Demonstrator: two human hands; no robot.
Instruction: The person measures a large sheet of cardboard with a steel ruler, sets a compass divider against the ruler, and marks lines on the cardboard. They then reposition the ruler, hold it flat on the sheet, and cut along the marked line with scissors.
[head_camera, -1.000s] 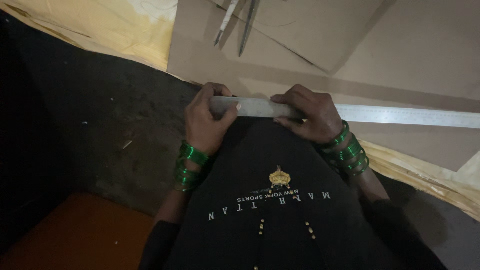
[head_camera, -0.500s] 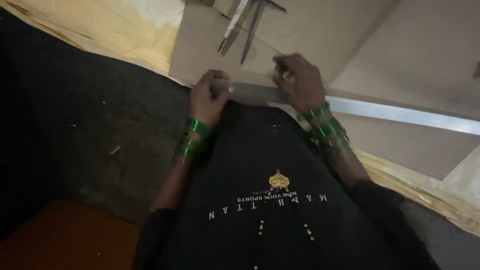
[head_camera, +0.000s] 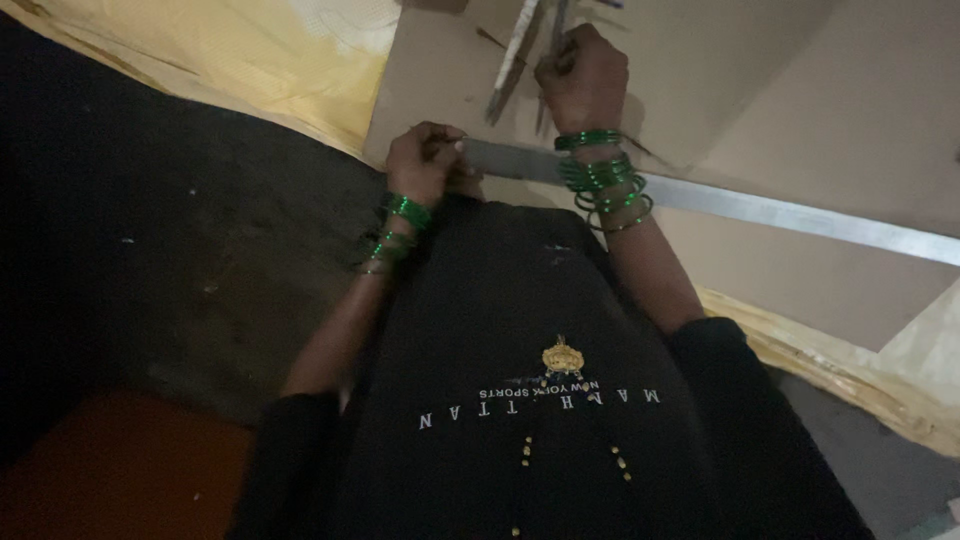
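Observation:
A long flat metal ruler (head_camera: 760, 208) lies across a brown cardboard sheet (head_camera: 800, 110). My left hand (head_camera: 424, 162) grips the ruler's left end, pressing it onto the sheet. Further up the sheet my right hand (head_camera: 583, 82) is closed on the handle of a pair of scissors (head_camera: 528, 45), whose blades point towards the near edge. Both wrists carry green bangles. A black garment with light lettering and a gold emblem (head_camera: 540, 380) covers my front, below the hands.
Yellow fabric (head_camera: 240, 50) is spread under the cardboard at the upper left and shows again along the lower right edge. A dark floor (head_camera: 170, 240) fills the left. An orange-brown surface (head_camera: 120, 470) sits at the bottom left.
My right hand has left the ruler and moved up the cardboard onto the scissors. My left hand stays on the ruler's end. The view has tilted forward.

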